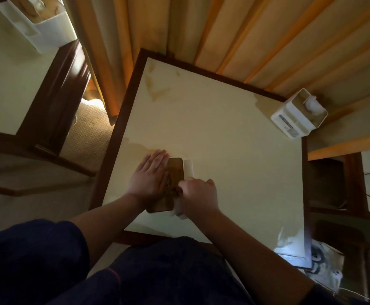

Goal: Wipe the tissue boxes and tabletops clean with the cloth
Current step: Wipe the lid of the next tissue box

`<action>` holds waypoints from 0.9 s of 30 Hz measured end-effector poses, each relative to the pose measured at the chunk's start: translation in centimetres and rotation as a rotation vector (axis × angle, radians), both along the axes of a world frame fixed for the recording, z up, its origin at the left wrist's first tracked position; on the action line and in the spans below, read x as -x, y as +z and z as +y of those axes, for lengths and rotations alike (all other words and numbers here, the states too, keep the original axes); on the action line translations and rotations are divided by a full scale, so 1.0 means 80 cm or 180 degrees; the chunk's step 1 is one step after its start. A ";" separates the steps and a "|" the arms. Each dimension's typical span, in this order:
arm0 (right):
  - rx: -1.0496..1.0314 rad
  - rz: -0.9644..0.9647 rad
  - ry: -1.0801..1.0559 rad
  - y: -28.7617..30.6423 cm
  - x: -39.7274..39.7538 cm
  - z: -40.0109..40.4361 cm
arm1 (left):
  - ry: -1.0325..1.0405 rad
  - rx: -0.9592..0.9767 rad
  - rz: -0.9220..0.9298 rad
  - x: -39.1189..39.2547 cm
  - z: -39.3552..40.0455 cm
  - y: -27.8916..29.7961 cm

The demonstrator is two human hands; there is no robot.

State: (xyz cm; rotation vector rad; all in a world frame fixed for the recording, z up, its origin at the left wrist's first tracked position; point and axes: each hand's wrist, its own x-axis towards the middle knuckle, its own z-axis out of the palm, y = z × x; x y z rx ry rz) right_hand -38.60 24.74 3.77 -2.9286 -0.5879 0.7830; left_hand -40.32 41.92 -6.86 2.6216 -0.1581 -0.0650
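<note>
Centre frame, on cream bench (223,133): left hand (151,172) flat atop tissue box (175,170); right hand (198,193) grip curled, cloth unseen. Likely wiping; next, box sides.

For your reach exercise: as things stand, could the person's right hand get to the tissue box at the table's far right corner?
Probably yes: bare tabletop lies between the right hand and that tissue box, though it would need a long stretch.

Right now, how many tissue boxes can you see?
3: a wood-lidded white box under both hands, a white box at the table's far right corner, another on the left table. Others may be hidden.
</note>
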 end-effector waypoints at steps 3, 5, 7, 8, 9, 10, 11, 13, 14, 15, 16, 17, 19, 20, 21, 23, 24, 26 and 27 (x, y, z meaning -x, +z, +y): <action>0.0017 -0.0209 -0.0151 -0.003 -0.030 0.018 | -0.0009 0.0027 -0.0017 0.003 -0.003 0.007; -0.0040 -0.0368 -0.0268 -0.008 -0.049 0.026 | 0.0036 0.0047 -0.0003 0.004 -0.005 0.010; -0.0147 -0.0539 -0.0404 -0.017 -0.059 0.031 | 0.0069 0.0017 -0.0021 0.004 -0.006 0.011; -0.0188 -0.0629 -0.0463 -0.022 -0.061 0.032 | 0.0066 -0.0007 -0.0037 0.005 -0.007 0.011; -0.0213 -0.0689 -0.0490 -0.026 -0.060 0.032 | 0.0058 -0.0027 -0.0041 0.005 -0.008 0.012; -0.0222 -0.0701 -0.0468 -0.031 -0.055 0.031 | 0.0052 -0.0043 -0.0021 0.005 -0.008 0.012; -0.0242 -0.0654 -0.0408 -0.037 -0.047 0.028 | 0.0045 -0.0060 0.0022 0.004 -0.007 0.012; -0.0302 -0.0625 -0.0309 -0.044 -0.028 0.020 | 0.0048 -0.0055 0.0144 0.001 -0.006 0.010; -0.0365 -0.0651 -0.0284 -0.044 -0.018 0.015 | 0.0044 -0.0029 0.0168 0.000 -0.005 0.009; -0.0438 -0.0717 -0.0252 -0.045 -0.008 0.009 | 0.0023 -0.0005 0.0160 0.000 -0.002 0.007; -0.0483 -0.0801 -0.0196 -0.045 0.003 0.001 | -0.0009 0.0004 0.0133 0.000 -0.001 0.005; -0.0502 -0.0887 -0.0085 -0.047 0.015 -0.008 | -0.0029 0.0003 0.0104 0.001 0.001 0.004; -0.0504 -0.0835 0.0092 -0.045 0.034 -0.021 | -0.0008 -0.0018 0.0074 0.003 0.000 0.005; -0.0519 -0.0779 0.0112 -0.044 0.040 -0.027 | 0.0012 -0.0046 0.0061 0.003 -0.001 0.006; -0.0538 -0.0743 0.0125 -0.042 0.046 -0.031 | 0.0026 -0.0081 0.0050 0.004 -0.002 0.006; -0.0467 -0.0697 0.0134 -0.042 0.053 -0.036 | 0.0046 -0.0125 0.0033 0.004 -0.004 0.006; -0.0399 -0.0652 0.0181 -0.040 0.054 -0.036 | 0.0042 -0.0144 0.0037 0.004 -0.003 0.005; -0.0278 -0.0537 0.0357 -0.030 0.055 -0.034 | 0.0026 -0.0164 0.0047 0.003 -0.001 0.002; -0.0181 -0.0378 0.0438 -0.024 0.054 -0.032 | 0.0010 -0.0165 0.0031 0.002 0.000 0.000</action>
